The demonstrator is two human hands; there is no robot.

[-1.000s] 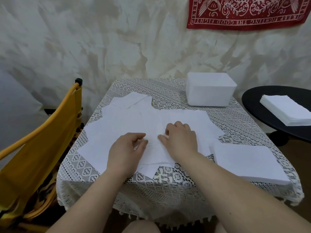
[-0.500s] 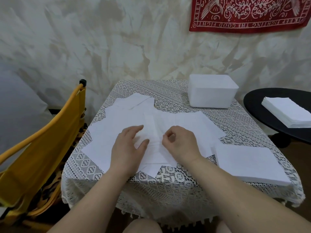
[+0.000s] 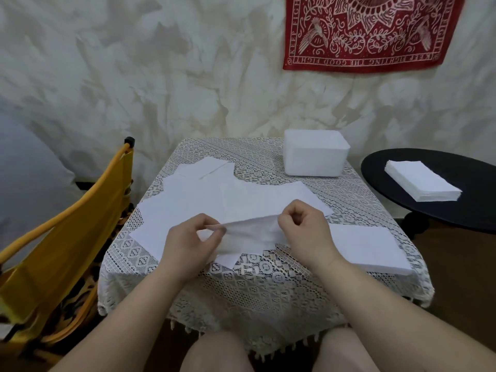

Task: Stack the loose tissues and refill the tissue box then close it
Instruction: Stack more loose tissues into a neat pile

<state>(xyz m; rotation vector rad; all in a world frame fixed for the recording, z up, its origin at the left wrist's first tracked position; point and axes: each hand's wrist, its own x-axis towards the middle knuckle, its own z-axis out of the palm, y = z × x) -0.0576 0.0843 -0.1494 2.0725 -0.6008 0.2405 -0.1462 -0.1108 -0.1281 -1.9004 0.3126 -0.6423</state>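
Several loose white tissues point(image 3: 204, 197) lie spread over the lace-covered table point(image 3: 268, 280). One tissue point(image 3: 249, 232) is lifted off the pile, stretched between my hands. My left hand point(image 3: 188, 245) pinches its left corner and my right hand point(image 3: 303, 229) pinches its right corner. A neat stack of tissues point(image 3: 367, 248) lies on the table to the right of my right hand. The white tissue box point(image 3: 315, 157) stands at the far right of the table, top facing up; its opening is not visible.
A yellow chair point(image 3: 80, 229) stands close against the table's left side. A black round side table point(image 3: 440, 194) on the right carries another stack of white tissues point(image 3: 421, 183). A red cloth point(image 3: 367, 30) hangs on the wall behind.
Both hands were flat on the spread tissues, gathering one. Now they have pinched its two ends and lifted it off the pile. The view has tilted up a little.
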